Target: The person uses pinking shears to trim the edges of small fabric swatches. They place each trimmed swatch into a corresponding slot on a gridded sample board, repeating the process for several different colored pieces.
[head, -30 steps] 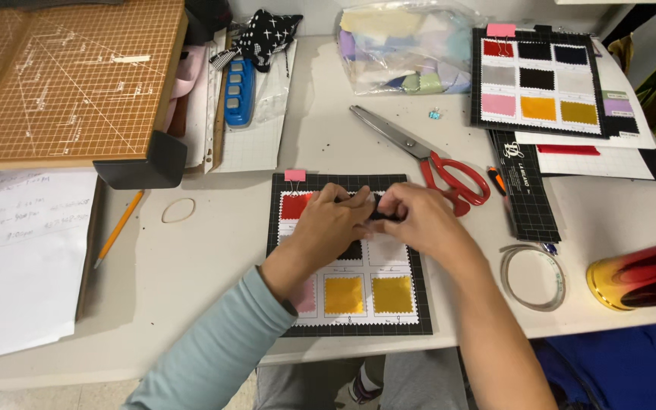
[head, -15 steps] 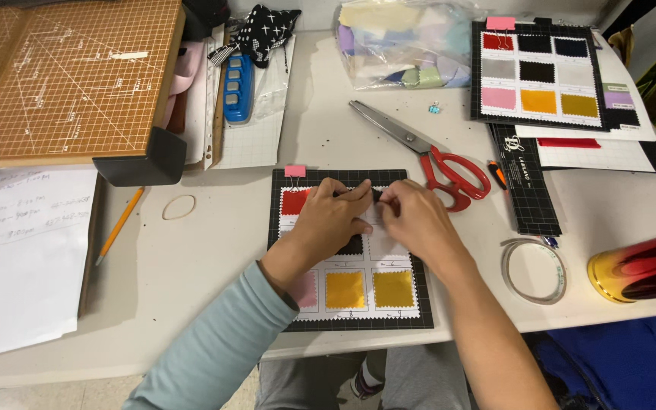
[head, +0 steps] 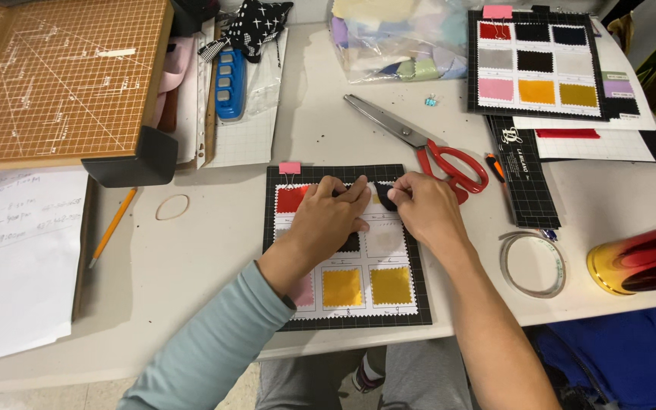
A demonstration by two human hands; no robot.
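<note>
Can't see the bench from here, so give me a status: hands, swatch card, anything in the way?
Left hand flat on swatch card. Right hand pinching small black swatch at card's top row. Red-handled scissors close beside right hand, apart.

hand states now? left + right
Left hand: fingers flat, pressing on the swatch card, holding nothing.
Right hand: fingers pinched on a small black fabric piece over the card.

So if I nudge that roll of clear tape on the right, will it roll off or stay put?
The tape roll lies flat on its side on the table, so a nudge would probably slide it rather than roll it. It looks like a thin, nearly empty ring, so likely very light. It sits near the table's front edge, so a hard push might send it off.
</note>
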